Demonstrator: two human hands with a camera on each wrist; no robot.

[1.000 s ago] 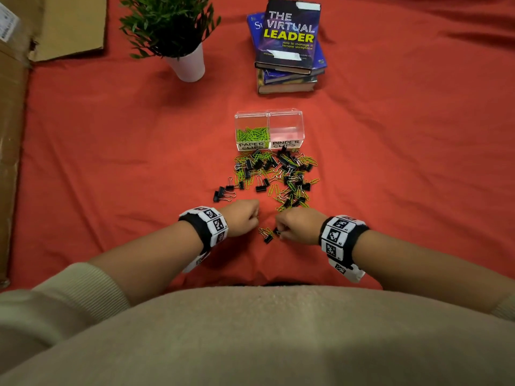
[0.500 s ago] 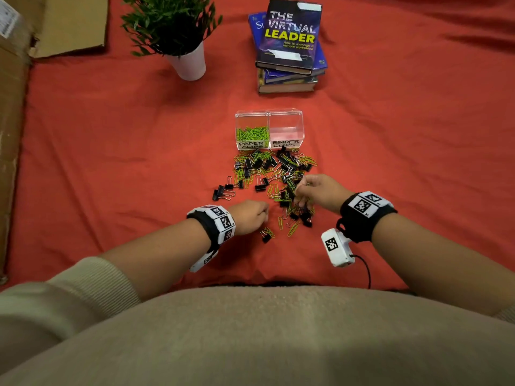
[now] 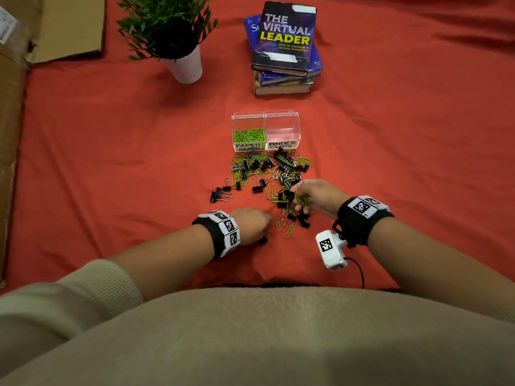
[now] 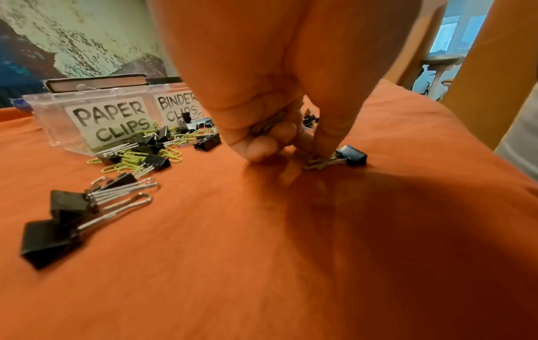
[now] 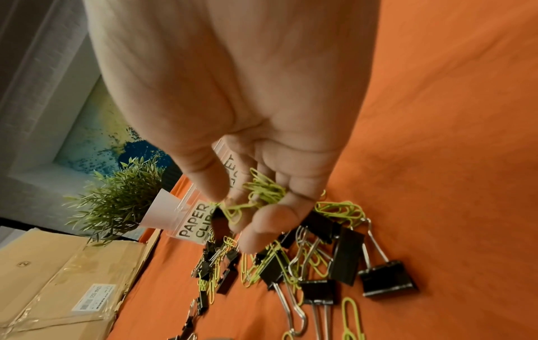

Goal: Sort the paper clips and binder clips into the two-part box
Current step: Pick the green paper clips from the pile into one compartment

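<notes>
**Two hands in the clip pile, one compartment filled**

Where the head view looks down on the red cloth (image 3: 390,135), one two-part box (image 3: 265,131) stands beyond a scattered pile of black binder clips (image 3: 281,165) and green paper clips (image 3: 289,229), too many and too tangled to count. Its left compartment, labelled PAPER CLIPS, holds green clips; the right, labelled BINDER CLIPS, looks bare. The right hand (image 3: 317,196) hovers over the pile's near edge, fingers curled round a bunch of green clips. The left hand (image 3: 250,222) is curled low on the cloth. One potted plant (image 3: 170,29) and a stack of three books (image 3: 284,48) stand further back; cardboard (image 3: 64,26) lies at the left.

In the left wrist view, the left hand's fingertips (image 4: 323,147) pinch a green paper clip (image 4: 314,163) touching one binder clip (image 4: 352,155); what else the palm holds is hard to tell.

The right wrist view shows the bunch (image 5: 262,191) clasped between thumb and fingers, partly hiding the box's labels.
</notes>
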